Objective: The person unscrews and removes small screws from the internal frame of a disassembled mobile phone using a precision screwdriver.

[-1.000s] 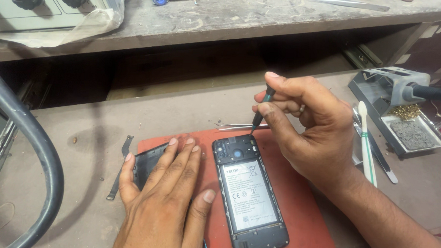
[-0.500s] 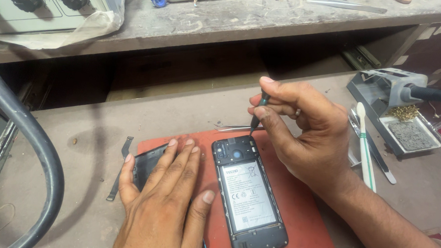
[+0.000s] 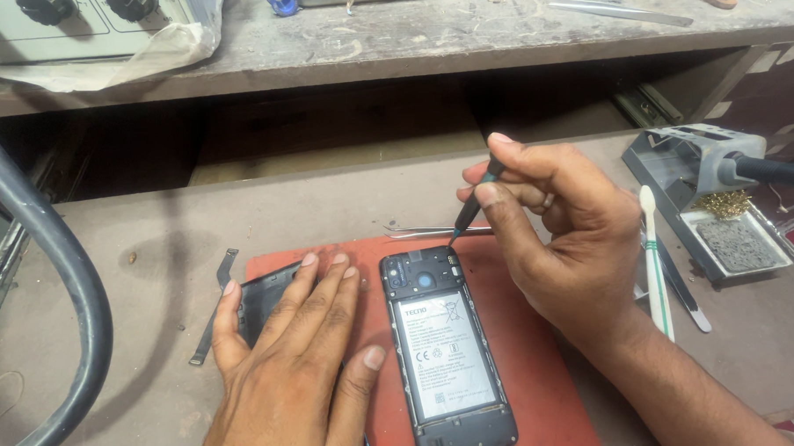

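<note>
little changed: right hand [image 3: 573, 229] still pinches screwdriver [image 3: 472, 210] on phone [image 3: 445, 348]; left hand [image 3: 291, 369] stays flat, open; soldering stand [image 3: 707, 172] at 3 o'clock.

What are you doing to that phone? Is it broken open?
The phone lies face down on a red mat with its back cover off, so the battery shows. The right hand holds a thin screwdriver with its tip at the phone's top corner. The left hand rests flat beside the phone, over a dark cover piece.
</note>
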